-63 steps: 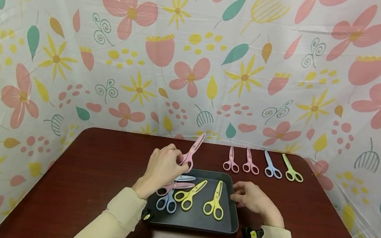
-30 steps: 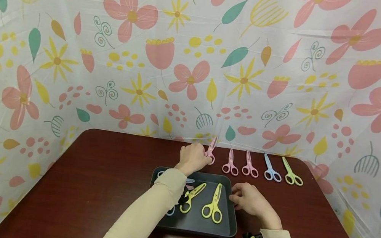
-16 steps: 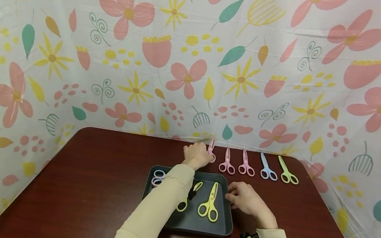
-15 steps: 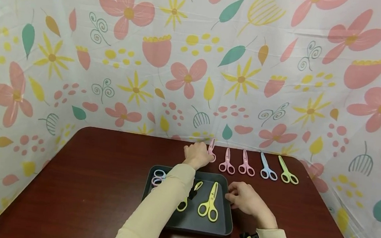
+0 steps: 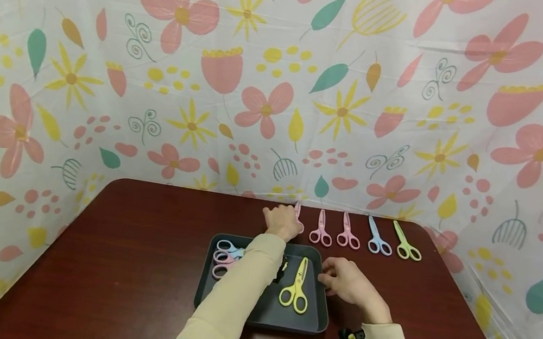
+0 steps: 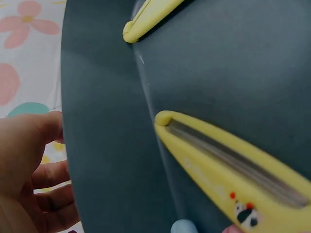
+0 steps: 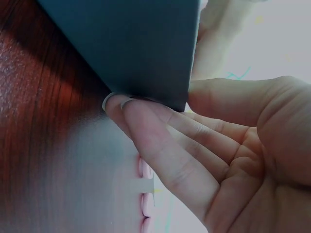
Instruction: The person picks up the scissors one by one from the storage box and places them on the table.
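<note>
The left hand [image 5: 282, 221], upper middle of the head view, is at the leftmost pink scissors [image 5: 297, 210], which lie on the dark red surface [image 5: 144, 266] at the left end of a row, blades toward the top of the frame. Its fingertips are hidden, so whether they pinch the scissors or merely touch them cannot be told. The right hand [image 5: 351, 283], lower right of centre, has the side of the tray [image 5: 314, 310] clamped between its thumb and its fingers, which sit at the lower edge.

The pink scissors look like moulded plastic: probably light, stiff, a little slick and hardly fragile. A gentle pinch near the pivot, or where the 2 handle loops meet, would likely hold best; taken by the tips, they could swivel. The tray seems rigid and thin-walled. The loose yellow scissors [image 5: 296, 289] inside may slide if it tips.
</note>
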`<state>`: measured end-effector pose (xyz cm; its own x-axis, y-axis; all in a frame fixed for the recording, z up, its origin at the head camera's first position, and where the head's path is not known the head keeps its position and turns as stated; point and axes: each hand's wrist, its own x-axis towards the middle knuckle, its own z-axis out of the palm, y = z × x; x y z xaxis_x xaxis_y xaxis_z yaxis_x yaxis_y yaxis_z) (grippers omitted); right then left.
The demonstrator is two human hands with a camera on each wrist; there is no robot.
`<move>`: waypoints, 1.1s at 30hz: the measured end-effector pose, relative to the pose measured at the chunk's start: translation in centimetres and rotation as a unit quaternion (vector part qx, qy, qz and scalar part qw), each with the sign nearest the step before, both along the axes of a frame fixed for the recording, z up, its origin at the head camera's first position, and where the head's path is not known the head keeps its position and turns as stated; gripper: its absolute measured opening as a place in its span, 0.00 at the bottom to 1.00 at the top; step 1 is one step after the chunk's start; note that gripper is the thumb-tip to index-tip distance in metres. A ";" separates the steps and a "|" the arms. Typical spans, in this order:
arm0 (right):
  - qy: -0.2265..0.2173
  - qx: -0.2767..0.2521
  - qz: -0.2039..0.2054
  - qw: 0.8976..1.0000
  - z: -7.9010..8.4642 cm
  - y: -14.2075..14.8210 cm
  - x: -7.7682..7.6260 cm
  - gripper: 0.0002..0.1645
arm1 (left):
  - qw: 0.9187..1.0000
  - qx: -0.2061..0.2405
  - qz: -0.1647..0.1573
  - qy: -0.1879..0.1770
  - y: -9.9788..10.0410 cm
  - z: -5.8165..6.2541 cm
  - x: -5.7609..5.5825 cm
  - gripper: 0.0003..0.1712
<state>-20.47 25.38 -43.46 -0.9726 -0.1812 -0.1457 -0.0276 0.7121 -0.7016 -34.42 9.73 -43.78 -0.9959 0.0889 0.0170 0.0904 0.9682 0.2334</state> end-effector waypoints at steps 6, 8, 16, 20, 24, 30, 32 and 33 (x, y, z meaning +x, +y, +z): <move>-0.003 -0.006 0.005 1.000 0.0 -0.1 -0.2 0.07 | 1.000 -0.007 0.006 -0.017 0.0 -0.8 -0.5 0.19; -0.005 -0.010 0.009 1.000 -0.1 -0.1 -0.2 0.07 | 1.000 -0.009 0.009 -0.022 0.1 -1.0 -0.5 0.18; -0.004 -0.013 0.010 1.000 -0.1 0.0 0.1 0.08 | 0.999 -0.009 0.004 -0.031 0.4 -1.7 -0.3 0.22; -0.005 -0.010 0.006 1.000 0.1 0.0 0.2 0.09 | 0.999 -0.013 0.003 -0.040 0.7 -2.0 -0.4 0.22; -0.008 -0.007 0.002 1.000 0.1 0.0 0.2 0.09 | 0.999 -0.013 0.004 -0.042 0.8 -2.1 -0.5 0.20; -0.009 -0.010 0.002 1.000 0.1 0.0 0.1 0.08 | 0.999 -0.017 0.005 -0.049 0.4 -1.5 0.0 0.24; -0.010 -0.011 0.001 1.000 0.1 0.0 0.1 0.08 | 0.999 -0.019 0.002 -0.047 0.2 -1.1 0.3 0.25; -0.011 -0.010 0.001 1.000 0.1 0.1 0.1 0.08 | 0.999 -0.019 0.000 -0.046 0.1 -0.9 0.4 0.25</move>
<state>-20.39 25.47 -43.32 -0.9689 -0.1863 -0.1627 -0.0138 0.6975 -0.7164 -34.01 9.86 -44.71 -0.9930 0.0886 -0.0783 0.0711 0.9765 0.2033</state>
